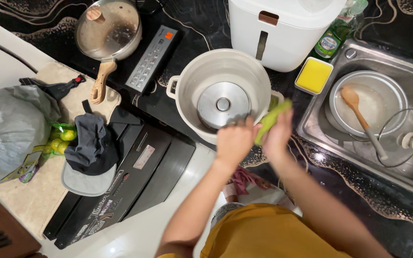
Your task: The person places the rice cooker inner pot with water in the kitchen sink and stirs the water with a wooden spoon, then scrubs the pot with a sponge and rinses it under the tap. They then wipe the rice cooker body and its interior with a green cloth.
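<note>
A white rice cooker body (pixel 192 79) stands open on the black marble counter, its round metal heating plate (pixel 223 104) showing inside. My left hand (pixel 234 141) rests on the cooker's near rim. Just to the right, my right hand (pixel 279 131) grips a green cloth (pixel 272 119), blurred by motion, against the cooker's right outer side. Both forearms reach up from the bottom of the view.
A steel sink (pixel 409 165) at right holds a metal pot (pixel 374 102) with a wooden spoon (pixel 359 117) and a glass lid (pixel 402 136). A yellow sponge (pixel 314 75), a dish soap bottle (pixel 333 38) and a white bin (pixel 283 28) stand behind. A lidded pan (pixel 108 31) and dark cap (pixel 92 143) are left.
</note>
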